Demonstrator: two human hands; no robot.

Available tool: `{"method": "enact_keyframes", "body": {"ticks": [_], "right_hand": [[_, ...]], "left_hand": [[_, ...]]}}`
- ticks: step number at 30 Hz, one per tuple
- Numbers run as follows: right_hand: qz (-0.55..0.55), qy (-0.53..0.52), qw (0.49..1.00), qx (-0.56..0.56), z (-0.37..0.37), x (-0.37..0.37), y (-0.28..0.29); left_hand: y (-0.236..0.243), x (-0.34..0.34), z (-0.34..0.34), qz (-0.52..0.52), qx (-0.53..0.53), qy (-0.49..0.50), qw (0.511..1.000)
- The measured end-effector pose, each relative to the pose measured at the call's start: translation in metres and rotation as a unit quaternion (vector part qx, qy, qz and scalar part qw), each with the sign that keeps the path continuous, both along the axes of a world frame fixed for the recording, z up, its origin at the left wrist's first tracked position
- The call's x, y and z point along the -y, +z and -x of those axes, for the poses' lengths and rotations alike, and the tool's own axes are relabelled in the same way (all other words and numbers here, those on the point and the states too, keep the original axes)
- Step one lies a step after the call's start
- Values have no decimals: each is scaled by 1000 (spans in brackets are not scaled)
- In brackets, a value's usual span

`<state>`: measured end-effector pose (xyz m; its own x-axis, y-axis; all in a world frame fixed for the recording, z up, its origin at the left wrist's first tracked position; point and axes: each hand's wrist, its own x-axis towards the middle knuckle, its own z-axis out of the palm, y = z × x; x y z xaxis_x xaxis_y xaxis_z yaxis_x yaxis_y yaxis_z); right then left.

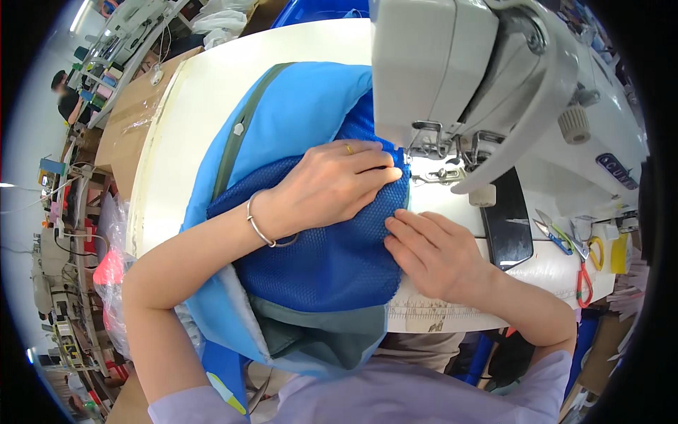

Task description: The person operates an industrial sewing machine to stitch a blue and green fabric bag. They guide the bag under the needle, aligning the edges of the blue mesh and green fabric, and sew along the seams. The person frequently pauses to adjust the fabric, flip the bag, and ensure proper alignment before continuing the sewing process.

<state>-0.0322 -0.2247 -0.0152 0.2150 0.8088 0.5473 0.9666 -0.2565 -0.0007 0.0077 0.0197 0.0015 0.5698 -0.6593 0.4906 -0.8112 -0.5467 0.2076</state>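
My left hand (339, 180), with a ring and wrist bangle, has curled fingers gripping the dark blue mesh fabric (311, 265) beside the sewing machine's presser foot (438, 177). My right hand (441, 258) grips the same mesh's right edge lower down, fingertips on top, thumb hidden. The mesh lies on a light blue fabric piece (289, 92) with an olive zipper (239, 128) and a grey-green section (318, 325). The white machine head (424, 71) overhangs the work at the upper right.
A black phone (512, 233), small snips (551, 233) and red-handled scissors (584, 283) lie right on the white table (176, 141). Cardboard (127, 148) and plastic bags (109, 268) are at left; a blue bin (304, 10) is behind. A person (67, 99) stands in the far left background.
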Motion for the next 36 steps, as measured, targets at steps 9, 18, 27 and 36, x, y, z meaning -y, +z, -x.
{"method": "enact_keyframes", "body": {"ticks": [9,18,27,36], "right_hand": [[-5,-21,1000,-7,-8,5,2],[-24,-36,999,-8,-6,4,-2],[-35,-44,998,-20,-4,1,-4],[-39,-96,992,-71,23,3,13]], "left_hand": [[-3,6,-13,25,19,-1,1000],[-7,4,-15,51,-12,17,999],[-6,3,-17,29,15,-2,999],[8,-10,-13,-37,-37,21,998]]}}
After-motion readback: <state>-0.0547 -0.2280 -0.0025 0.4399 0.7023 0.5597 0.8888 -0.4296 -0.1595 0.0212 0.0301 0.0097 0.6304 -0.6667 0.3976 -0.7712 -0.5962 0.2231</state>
